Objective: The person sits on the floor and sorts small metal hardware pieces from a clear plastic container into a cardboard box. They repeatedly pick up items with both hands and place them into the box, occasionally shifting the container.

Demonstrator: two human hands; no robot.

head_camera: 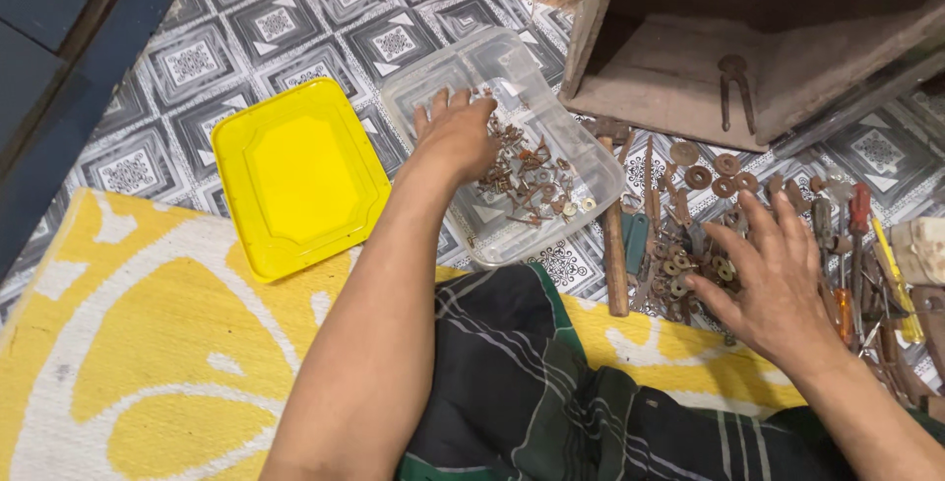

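Grey patterned floor tiles [295, 18] fill the upper left of the frame, with a yellow and white mat [148, 343] spread across the lower left. On the tiles just above the mat lies a yellow plastic lid [298, 176], flat and alone. To its right, centre frame, sits a clear plastic container [433, 82] holding a scatter of rusty small hardware [527, 181]. The left hand [455, 131] rests inside it, fingers spread and open, fingertips touching the rusty pieces, gripping nothing that can be seen. Below, dark green striped cloth [522, 392] covers the person's lap. Right of the container, a wooden-handled tool [615, 264] lies on the floor beside a heap of rusty washers [689, 269]. The right hand [773, 279] lies open, palm down over this heap, fingers splayed. Screwdrivers [856, 245] lie at the far right. A wooden box [748, 38] stands open at the upper right, rusty pincers [733, 87] inside.
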